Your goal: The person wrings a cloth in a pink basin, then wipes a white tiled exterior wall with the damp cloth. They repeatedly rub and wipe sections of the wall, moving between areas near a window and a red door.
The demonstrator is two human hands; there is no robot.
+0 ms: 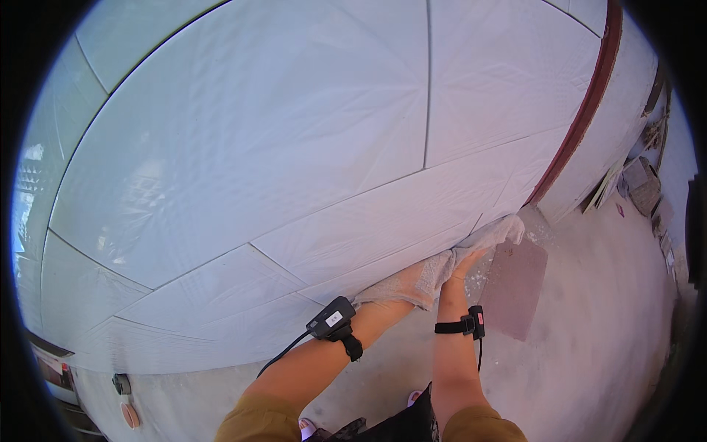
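A damp-looking greyish-beige cloth point(434, 274) is bunched and stretched along the foot of a glossy white tiled wall point(294, 125). My left hand point(401, 306) is wrapped in its nearer left part, and the folds hide the fingers. Farther right, my right hand point(466, 264) grips the cloth, its fingertips tucked out of sight beneath the fabric. The cloth's far end point(508, 230) bulges beyond the right hand, close to the wall's lower edge. Both arms reach forward and to the right, each with a black strapped device on it.
A flat reddish-brown slab point(513, 287) lies on the pale concrete floor point(589, 295), right of my right hand. White specks are scattered beside it. A dark red strip point(578, 125) edges the wall. Stones and debris point(641, 184) sit far right. A brush-like item point(129, 414) is at lower left.
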